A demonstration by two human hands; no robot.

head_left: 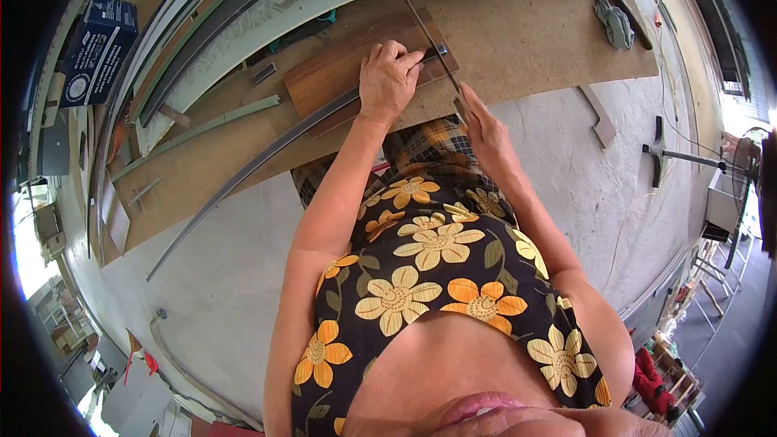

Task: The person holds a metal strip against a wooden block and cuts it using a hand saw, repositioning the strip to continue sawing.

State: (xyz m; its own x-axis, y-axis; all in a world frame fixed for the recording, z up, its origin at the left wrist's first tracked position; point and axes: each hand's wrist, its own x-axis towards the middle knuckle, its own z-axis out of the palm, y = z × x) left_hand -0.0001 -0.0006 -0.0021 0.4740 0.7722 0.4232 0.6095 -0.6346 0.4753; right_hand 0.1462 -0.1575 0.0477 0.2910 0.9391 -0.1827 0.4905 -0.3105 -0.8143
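Taking the view as a clock face, a blue box stands at ten o'clock. The lower end of a long dark strip shows between eight and nine, reaching past the edge of the brown tabletop over the grey floor; from there the strip curves up towards twelve. A pale green strip lies on the tabletop just before ten, well apart from the hands. At half past ten rests a stack of long panels, with a small dark piece near it.

At eleven, a brown wooden board lies flat under the upper part of the dark strip. At twelve is the left hand, its fingers drawn in narrow and holding the dark strip down over the board. Just past twelve, a thin blade crosses the strip near its upper end; whether it cuts in, I cannot tell. The right hand, towards two, has its fingers closed on the blade's near end, partly hidden. Farther out, near two, a grey glove lies on the tabletop.
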